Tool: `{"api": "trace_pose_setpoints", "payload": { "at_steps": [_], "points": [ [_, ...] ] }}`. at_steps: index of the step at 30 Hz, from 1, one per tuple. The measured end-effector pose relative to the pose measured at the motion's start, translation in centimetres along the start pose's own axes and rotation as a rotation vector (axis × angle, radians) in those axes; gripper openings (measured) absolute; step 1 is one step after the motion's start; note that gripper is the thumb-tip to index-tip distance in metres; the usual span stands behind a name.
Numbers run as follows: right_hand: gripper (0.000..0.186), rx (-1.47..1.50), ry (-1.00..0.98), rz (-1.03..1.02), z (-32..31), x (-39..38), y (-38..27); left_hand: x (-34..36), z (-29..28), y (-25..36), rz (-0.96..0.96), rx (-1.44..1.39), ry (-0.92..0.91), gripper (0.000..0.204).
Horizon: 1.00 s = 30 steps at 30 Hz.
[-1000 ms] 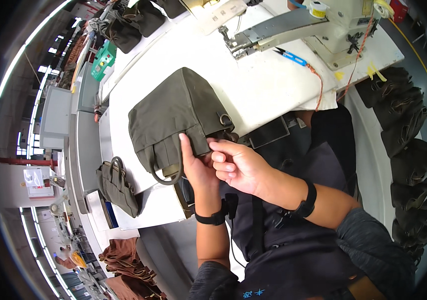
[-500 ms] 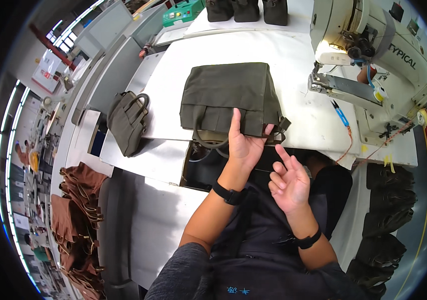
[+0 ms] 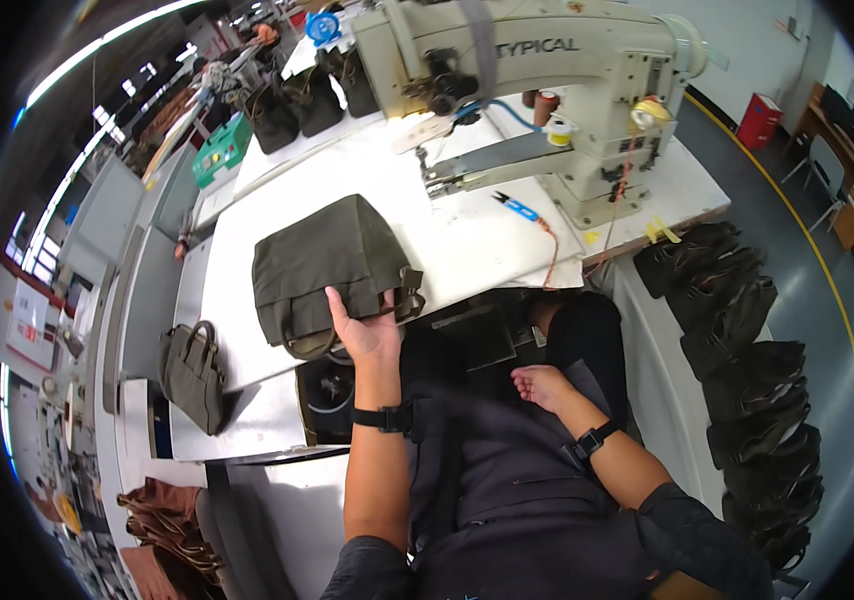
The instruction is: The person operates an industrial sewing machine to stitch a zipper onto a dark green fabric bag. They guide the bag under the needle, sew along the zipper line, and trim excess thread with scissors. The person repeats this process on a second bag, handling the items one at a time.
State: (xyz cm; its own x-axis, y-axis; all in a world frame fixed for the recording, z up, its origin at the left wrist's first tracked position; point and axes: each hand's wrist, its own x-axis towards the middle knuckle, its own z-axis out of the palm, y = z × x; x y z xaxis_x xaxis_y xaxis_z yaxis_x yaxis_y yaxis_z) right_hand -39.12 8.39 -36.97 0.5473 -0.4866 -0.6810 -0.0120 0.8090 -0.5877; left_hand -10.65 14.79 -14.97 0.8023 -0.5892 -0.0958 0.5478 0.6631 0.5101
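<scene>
An olive-green fabric handbag (image 3: 322, 255) lies on its side on the white table, its opening and loop handle towards me. My left hand (image 3: 372, 338) grips it at that near edge, thumb on the outer face and the other fingers mostly hidden behind the fabric. A strap end with a dark fitting (image 3: 409, 290) hangs at the bag's right corner. Over my lap, away from the table edge, my right hand (image 3: 545, 388) has its fingers curled together, with nothing visible in them. A smaller olive bag (image 3: 192, 385) with a handle rests to the left.
A sewing machine (image 3: 547, 60) stands at the back right of the table. Blue thread snips (image 3: 517, 206) on an orange cord lie before it. Dark bags (image 3: 312, 105) stand at the far edge. Brown pieces (image 3: 172, 520) hang at lower left, dark green ones (image 3: 747, 390) at right.
The view has swung to the right, so the bag appears further left. My right hand has drawn away from the bag towards my lap, its fingers more curled. My left hand stays on the bag.
</scene>
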Motion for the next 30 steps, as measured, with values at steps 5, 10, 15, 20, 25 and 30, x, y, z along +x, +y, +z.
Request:
{"api": "trace_pose_setpoints", "payload": {
  "at_steps": [5,10,15,20,25,30],
  "points": [
    [0.022,0.214,-0.108,-0.078,0.4,-1.6,-4.1,-1.9,0.0,3.1,0.051,0.172,-0.045,0.077],
    [0.024,-0.068,-0.2,-0.226,3.8,-6.1,-9.0,-0.8,-2.0,6.7,-0.054,0.054,-0.047,0.065],
    [0.026,-0.494,-0.145,-0.525,6.7,-8.7,-15.1,0.7,0.4,6.6,-0.028,0.244,-0.041,0.054],
    [0.016,-0.824,0.034,-1.183,11.4,-10.3,-23.4,5.7,5.7,6.8,-0.126,0.296,-0.185,0.057],
    [0.014,-1.207,0.143,-1.848,16.6,-7.9,-30.8,12.4,8.7,2.8,-0.063,0.324,-0.179,0.065],
    [0.019,-1.466,0.099,-1.662,19.5,-3.1,-34.1,15.4,12.7,-2.3,-0.094,0.317,-0.302,0.064]
  ]
}}
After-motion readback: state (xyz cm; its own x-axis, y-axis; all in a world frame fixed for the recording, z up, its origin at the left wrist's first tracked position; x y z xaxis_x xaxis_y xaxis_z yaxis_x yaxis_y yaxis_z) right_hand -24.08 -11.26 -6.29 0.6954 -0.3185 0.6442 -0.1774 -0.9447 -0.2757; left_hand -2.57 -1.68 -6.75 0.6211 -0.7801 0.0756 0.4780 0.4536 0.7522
